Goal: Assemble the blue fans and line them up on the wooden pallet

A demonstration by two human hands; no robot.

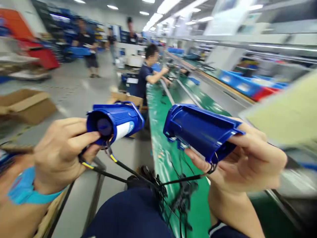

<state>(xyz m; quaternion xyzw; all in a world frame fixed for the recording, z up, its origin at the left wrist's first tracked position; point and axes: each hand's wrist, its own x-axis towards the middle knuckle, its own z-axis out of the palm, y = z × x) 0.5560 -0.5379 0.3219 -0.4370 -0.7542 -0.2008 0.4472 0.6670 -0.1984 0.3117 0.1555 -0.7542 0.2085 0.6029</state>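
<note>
My left hand (66, 145) is closed around the rear end of a blue plastic housing (121, 119) with ribs, a white label and a round opening facing me. Wires with yellow and blue insulation run out of it into black cables (133, 172). On the right, my right hand (247, 155) grips a second blue plastic housing (198, 129), thumb below and fingers at its open end. A thin black cable (183, 179) leads from that one toward my lap. Both housings are held up in the air, apart from each other.
A long green workbench (158, 122) stretches ahead, with a tangle of black cables (184, 195) on its near part. A co-worker (148, 72) sits along it. Blue bins (237, 82) line the right shelf. A cardboard box (27, 105) stands at left; another person (88, 46) stands farther back.
</note>
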